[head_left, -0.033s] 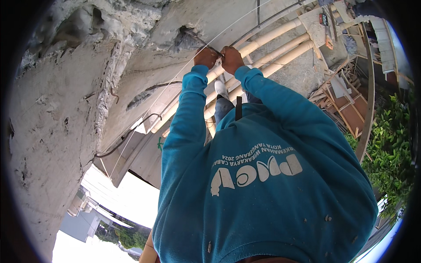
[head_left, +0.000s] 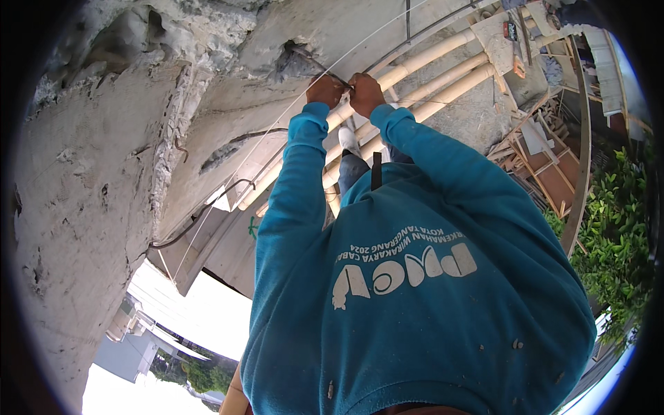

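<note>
Head view, left hand (head_left: 325, 90) and right hand (head_left: 365, 93) together, pinching thin wire (head_left: 277, 121), fingertips hidden, grip unclear.

A rough grey concrete wall (head_left: 90, 207) fills my left side, chipped and cracked, with a broken hollow (head_left: 294, 61) near its top. Pale bamboo poles (head_left: 429, 76) run side by side below me. To my right lie wooden boards and frames (head_left: 546, 166), and beyond them green bushes (head_left: 615, 221). Bright daylight glares at the lower left, over distant buildings (head_left: 131, 339).
</note>
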`<action>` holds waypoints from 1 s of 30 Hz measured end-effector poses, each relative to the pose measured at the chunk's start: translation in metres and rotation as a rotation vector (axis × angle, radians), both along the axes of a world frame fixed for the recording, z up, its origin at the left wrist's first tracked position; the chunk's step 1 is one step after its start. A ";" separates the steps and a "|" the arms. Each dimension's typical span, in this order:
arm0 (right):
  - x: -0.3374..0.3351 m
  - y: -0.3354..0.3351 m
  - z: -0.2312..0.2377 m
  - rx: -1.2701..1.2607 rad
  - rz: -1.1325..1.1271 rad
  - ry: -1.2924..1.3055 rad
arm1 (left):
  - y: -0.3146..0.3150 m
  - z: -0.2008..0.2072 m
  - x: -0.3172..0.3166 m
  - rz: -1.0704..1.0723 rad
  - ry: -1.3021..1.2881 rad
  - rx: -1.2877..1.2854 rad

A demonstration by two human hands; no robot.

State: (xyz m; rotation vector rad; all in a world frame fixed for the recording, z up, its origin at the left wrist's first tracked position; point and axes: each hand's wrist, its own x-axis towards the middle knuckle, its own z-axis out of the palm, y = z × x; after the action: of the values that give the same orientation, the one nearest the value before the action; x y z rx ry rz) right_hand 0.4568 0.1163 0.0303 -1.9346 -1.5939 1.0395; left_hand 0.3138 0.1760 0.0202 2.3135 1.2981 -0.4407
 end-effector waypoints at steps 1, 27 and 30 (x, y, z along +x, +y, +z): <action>0.001 0.004 -0.004 0.005 -0.022 -0.010 | 0.005 0.013 0.007 -0.105 0.014 0.067; -0.025 -0.065 -0.022 0.334 -0.271 0.347 | 0.010 0.004 -0.001 0.112 -0.128 -0.099; -0.007 -0.062 -0.048 0.512 -0.051 0.146 | 0.009 0.012 0.002 0.128 -0.126 -0.078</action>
State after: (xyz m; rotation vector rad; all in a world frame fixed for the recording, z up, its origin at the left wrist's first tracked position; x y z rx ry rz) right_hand 0.4502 0.0545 -0.0175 -1.5097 -1.5344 0.6500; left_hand 0.3159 0.1852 0.0324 2.1426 1.3344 -0.2936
